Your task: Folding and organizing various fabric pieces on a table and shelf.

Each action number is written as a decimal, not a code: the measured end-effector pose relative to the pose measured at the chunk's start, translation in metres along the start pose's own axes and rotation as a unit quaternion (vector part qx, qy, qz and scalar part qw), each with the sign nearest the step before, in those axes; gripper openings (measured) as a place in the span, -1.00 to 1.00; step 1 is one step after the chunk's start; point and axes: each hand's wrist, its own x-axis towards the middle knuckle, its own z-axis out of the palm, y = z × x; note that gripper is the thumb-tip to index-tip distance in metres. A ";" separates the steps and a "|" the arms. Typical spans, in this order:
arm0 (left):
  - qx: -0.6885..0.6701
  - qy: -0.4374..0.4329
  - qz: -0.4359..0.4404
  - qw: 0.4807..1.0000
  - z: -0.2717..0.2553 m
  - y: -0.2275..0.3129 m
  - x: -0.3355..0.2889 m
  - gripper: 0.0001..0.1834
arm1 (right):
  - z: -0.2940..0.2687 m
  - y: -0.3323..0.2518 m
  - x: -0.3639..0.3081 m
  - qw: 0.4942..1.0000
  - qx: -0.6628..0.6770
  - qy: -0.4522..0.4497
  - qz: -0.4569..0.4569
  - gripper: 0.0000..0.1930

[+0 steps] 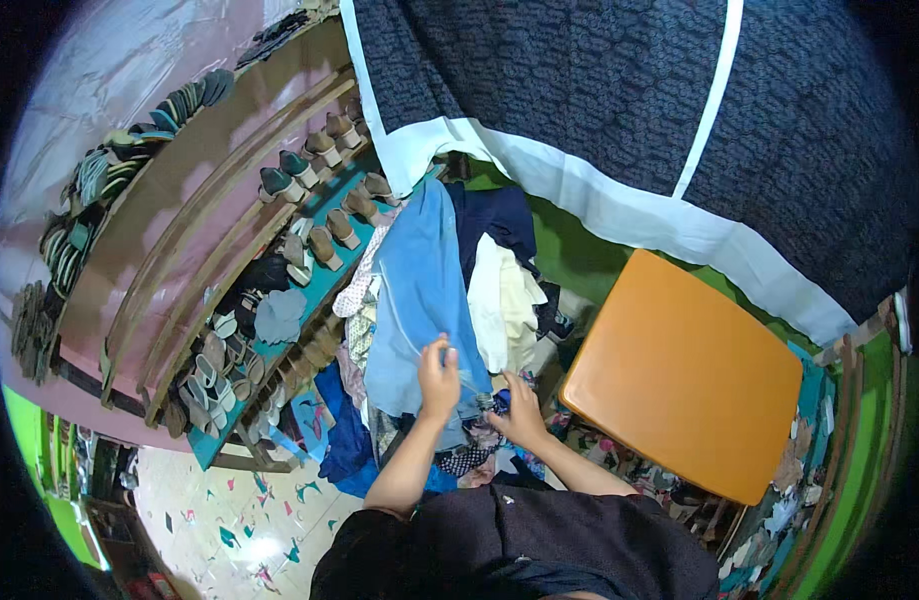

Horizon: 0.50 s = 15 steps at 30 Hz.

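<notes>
A long light-blue cloth lies draped over a heap of fabric in front of me. My left hand is over its lower part, fingers raised and stretched, with nothing seen in them. Just right of the cloth's lower end, my right hand has its thumb and fingers apart. Between them shows a small dark-blue patterned piece of fabric, which does not look gripped. White cloth, cream cloth and navy cloth lie to the right of the blue one.
An orange-topped stool or small table stands at my right. Along the left, a teal-topped rack carries several shoes and shoe parts. A dark patterned curtain with white edging hangs ahead. Scraps litter the pale tiled floor.
</notes>
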 end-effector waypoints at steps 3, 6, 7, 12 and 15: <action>-0.006 -0.092 0.107 0.990 -0.001 0.043 -0.037 -0.80 | -0.012 -0.024 -0.009 0.997 0.082 -0.006 -0.010 -0.16; -0.027 -0.110 0.134 0.984 -0.007 0.070 -0.073 -0.77 | -0.013 -0.034 -0.035 0.987 0.133 0.060 -0.065 -0.29; -0.045 -0.112 0.107 0.987 -0.010 0.075 -0.084 -0.77 | -0.020 -0.033 -0.047 0.991 0.123 0.048 -0.036 -0.40; -0.124 -0.108 0.044 0.985 -0.049 0.096 -0.132 -0.76 | -0.050 -0.066 -0.098 0.990 0.079 0.113 -0.039 -0.66; -0.155 -0.063 0.060 0.984 -0.074 0.111 -0.162 -0.79 | -0.063 -0.083 -0.133 0.986 0.087 0.143 -0.020 -0.75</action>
